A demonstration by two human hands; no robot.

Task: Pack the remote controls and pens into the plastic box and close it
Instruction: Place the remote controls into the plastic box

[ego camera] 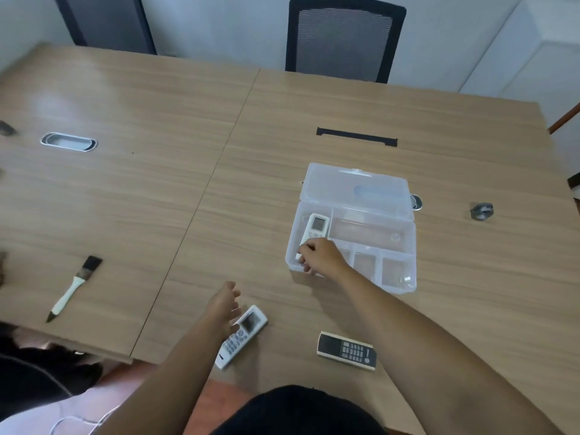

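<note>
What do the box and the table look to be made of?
The box looks like clear, glossy plastic: the table shows through its walls and open lid. The table looks like wood-grain laminate with a satin finish, judging by the printed-looking streaks and soft window glare; solid wood cannot be ruled out.

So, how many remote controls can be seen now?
3. A white remote lies in the plastic box under the right hand; another white one lies by the left hand; a dark one lies near the table edge.
</note>
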